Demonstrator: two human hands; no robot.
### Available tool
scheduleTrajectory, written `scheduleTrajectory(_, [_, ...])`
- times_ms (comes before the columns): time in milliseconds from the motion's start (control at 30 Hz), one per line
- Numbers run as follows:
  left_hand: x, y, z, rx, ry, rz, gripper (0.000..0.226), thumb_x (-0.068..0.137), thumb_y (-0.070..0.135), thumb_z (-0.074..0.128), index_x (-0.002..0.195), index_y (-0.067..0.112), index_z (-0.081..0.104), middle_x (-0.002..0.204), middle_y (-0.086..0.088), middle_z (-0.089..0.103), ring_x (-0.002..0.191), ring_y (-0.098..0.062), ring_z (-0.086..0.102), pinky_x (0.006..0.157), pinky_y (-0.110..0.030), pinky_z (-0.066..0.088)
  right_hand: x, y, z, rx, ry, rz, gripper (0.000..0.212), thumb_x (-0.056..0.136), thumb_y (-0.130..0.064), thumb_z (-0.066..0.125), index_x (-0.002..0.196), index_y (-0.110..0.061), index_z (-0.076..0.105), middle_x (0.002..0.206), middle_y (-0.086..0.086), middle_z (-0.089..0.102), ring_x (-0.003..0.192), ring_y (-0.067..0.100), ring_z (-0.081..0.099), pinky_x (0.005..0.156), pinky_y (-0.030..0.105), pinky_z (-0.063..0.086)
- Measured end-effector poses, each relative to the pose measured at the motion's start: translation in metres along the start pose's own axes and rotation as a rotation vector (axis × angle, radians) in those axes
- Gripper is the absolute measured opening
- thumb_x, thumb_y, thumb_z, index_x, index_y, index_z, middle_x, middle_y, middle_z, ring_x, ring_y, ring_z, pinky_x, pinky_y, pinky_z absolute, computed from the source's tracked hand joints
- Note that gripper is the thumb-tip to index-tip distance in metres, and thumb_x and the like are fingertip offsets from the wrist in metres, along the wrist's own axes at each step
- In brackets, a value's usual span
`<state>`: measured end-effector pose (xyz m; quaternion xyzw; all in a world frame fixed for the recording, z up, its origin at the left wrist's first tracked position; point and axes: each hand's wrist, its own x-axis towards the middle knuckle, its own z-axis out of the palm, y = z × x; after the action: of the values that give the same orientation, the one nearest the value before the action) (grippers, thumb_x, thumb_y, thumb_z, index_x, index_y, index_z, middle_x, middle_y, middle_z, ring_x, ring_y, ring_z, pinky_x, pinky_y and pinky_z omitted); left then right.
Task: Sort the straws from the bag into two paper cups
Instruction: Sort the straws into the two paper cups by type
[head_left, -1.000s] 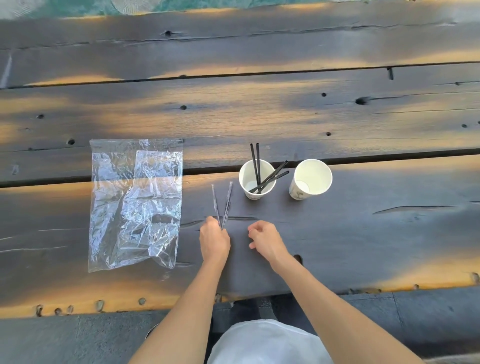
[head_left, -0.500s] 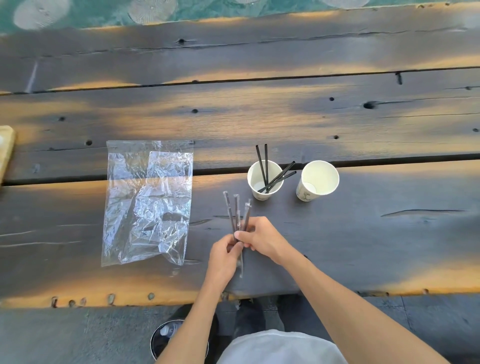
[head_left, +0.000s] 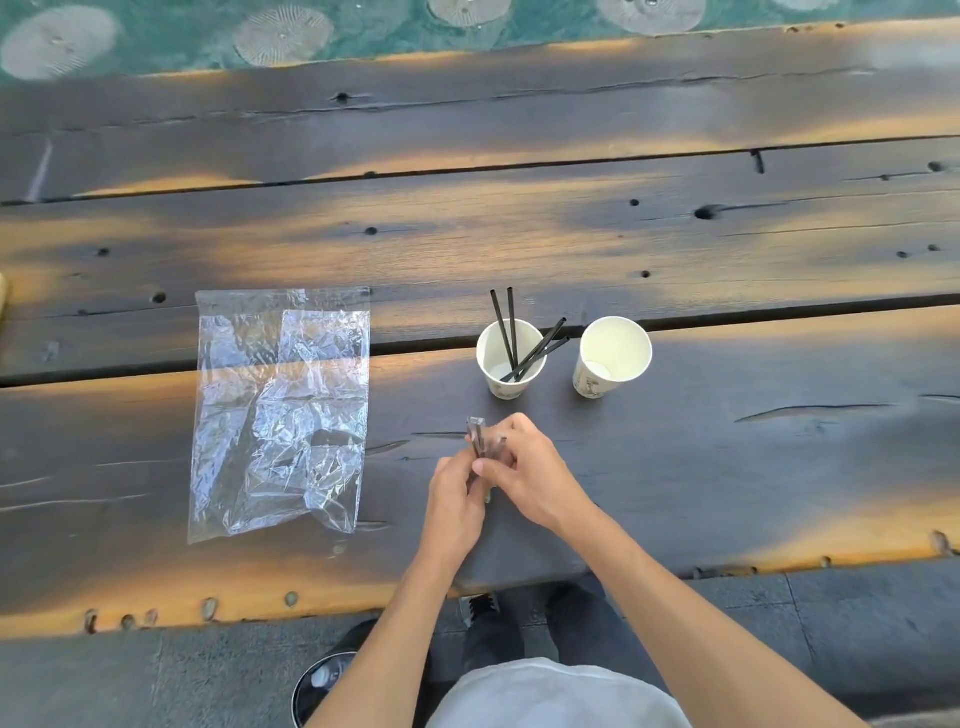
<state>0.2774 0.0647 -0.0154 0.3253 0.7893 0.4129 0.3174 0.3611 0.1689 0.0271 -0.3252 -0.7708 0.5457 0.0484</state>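
Observation:
Two white paper cups stand side by side on the dark wooden table. The left cup (head_left: 510, 358) holds several black straws (head_left: 511, 332); the right cup (head_left: 613, 356) shows no straws. In front of the cups my left hand (head_left: 453, 499) and my right hand (head_left: 530, 475) meet around a small bundle of wrapped straws (head_left: 480, 441), whose tips stick up between the fingers. Both hands grip the bundle just above the table. The clear plastic bag (head_left: 280, 415) lies flat to the left, with no straws visible inside.
The plank table's near edge (head_left: 311, 603) runs just below my hands, with pavement, my shoes and a round dark container (head_left: 324, 680) beneath it. A gap (head_left: 727, 314) between planks passes behind the cups. Water lies beyond the far edge.
My left hand lifted the wrapped straws from the table, and my right hand came over and closed on them. The bundle now stands more upright, with only short tips showing.

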Motion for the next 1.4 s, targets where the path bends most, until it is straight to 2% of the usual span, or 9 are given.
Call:
scheduleTrajectory(167, [-0.006,0.001,0.0,-0.005,-0.066,-0.021,0.03,0.092,-0.002,0.051,0.101,0.023,0.066,0.083,0.006,0.064,0.093,-0.016,0.051,0.07,-0.017,0.039,-0.005,0.008,0.002,-0.026,-0.031,0.029,0.014,0.092,-0.013,0.065,0.104,-0.017,0.069,0.104,0.006,0.051,0.082,0.019,0.059,0.073,0.028,0.051])
scheduleTrajectory(367, [-0.009,-0.005,0.006,0.091,-0.104,-0.021,0.023,0.094,0.003,0.051,0.096,0.024,0.062,0.081,0.009,0.06,0.084,-0.015,0.047,0.066,-0.021,0.036,-0.009,0.014,0.0,0.012,-0.045,0.074,0.028,0.093,-0.013,0.063,0.118,-0.025,0.064,0.106,0.002,0.048,0.09,0.015,0.057,0.078,0.017,0.047])
scheduleTrajectory(500, [-0.009,-0.005,0.01,0.043,-0.136,0.009,0.025,0.095,0.005,0.05,0.093,0.027,0.061,0.086,0.008,0.065,0.081,-0.012,0.059,0.067,-0.025,0.044,-0.01,0.015,-0.001,-0.039,-0.042,0.092,0.005,0.095,-0.014,0.059,0.094,-0.018,0.062,0.098,0.006,0.054,0.075,0.016,0.055,0.073,0.034,0.049])
scheduleTrajectory(567, [-0.009,-0.006,0.012,0.09,-0.154,0.017,0.022,0.097,0.01,0.049,0.088,0.027,0.059,0.079,0.009,0.06,0.085,-0.019,0.053,0.068,-0.029,0.042,-0.011,0.015,-0.004,-0.002,-0.015,0.12,0.015,0.095,-0.014,0.057,0.085,-0.024,0.054,0.085,0.005,0.059,0.065,0.01,0.054,0.066,0.03,0.046])
scheduleTrajectory(733, [-0.003,0.0,0.009,0.074,-0.263,0.022,0.016,0.102,0.02,0.046,0.095,0.022,0.06,0.083,0.008,0.061,0.086,-0.016,0.053,0.072,-0.026,0.042,-0.013,0.018,-0.017,0.242,0.085,0.217,0.009,0.096,-0.015,0.057,0.097,-0.007,0.06,0.06,-0.002,0.06,0.047,0.007,0.052,0.055,0.027,0.046])
scheduleTrajectory(867, [-0.001,0.013,0.007,-0.005,-0.361,-0.001,0.02,0.106,0.021,0.041,0.106,0.019,0.06,0.083,0.006,0.06,0.071,-0.007,0.052,0.063,-0.013,0.04,-0.013,0.019,-0.029,0.336,0.077,0.196,0.008,0.095,-0.014,0.061,0.102,-0.013,0.066,0.068,-0.001,0.062,0.054,0.006,0.054,0.053,0.021,0.044])
scheduleTrajectory(1000, [0.007,0.015,0.01,-0.036,-0.408,-0.004,0.017,0.103,0.035,0.046,0.103,0.03,0.062,0.091,0.004,0.066,0.083,-0.013,0.061,0.079,-0.03,0.051,-0.017,0.015,-0.05,0.338,0.029,0.151,0.009,0.096,-0.008,0.061,0.098,-0.001,0.066,0.062,-0.001,0.058,0.051,0.008,0.052,0.052,0.024,0.045])
scheduleTrajectory(1133, [0.012,0.005,0.014,-0.082,-0.328,-0.139,0.028,0.095,0.043,0.058,0.122,0.035,0.06,0.12,0.007,0.067,0.11,-0.008,0.061,0.098,-0.036,0.05,-0.024,0.009,-0.076,0.381,0.225,0.142,0.006,0.095,-0.003,0.06,0.093,0.002,0.064,0.064,0.006,0.059,0.048,0.008,0.054,0.052,0.022,0.048])
scheduleTrajectory(1400, [0.021,-0.028,0.006,0.468,-0.023,-0.302,0.093,0.083,0.049,0.073,0.157,0.028,0.022,0.167,-0.003,0.012,0.153,-0.028,0.009,0.119,-0.05,0.022,-0.035,0.005,-0.149,0.646,0.838,0.052,0.01,0.094,-0.004,0.062,0.088,-0.012,0.064,0.074,0.007,0.062,0.056,0.02,0.059,0.051,0.024,0.05])
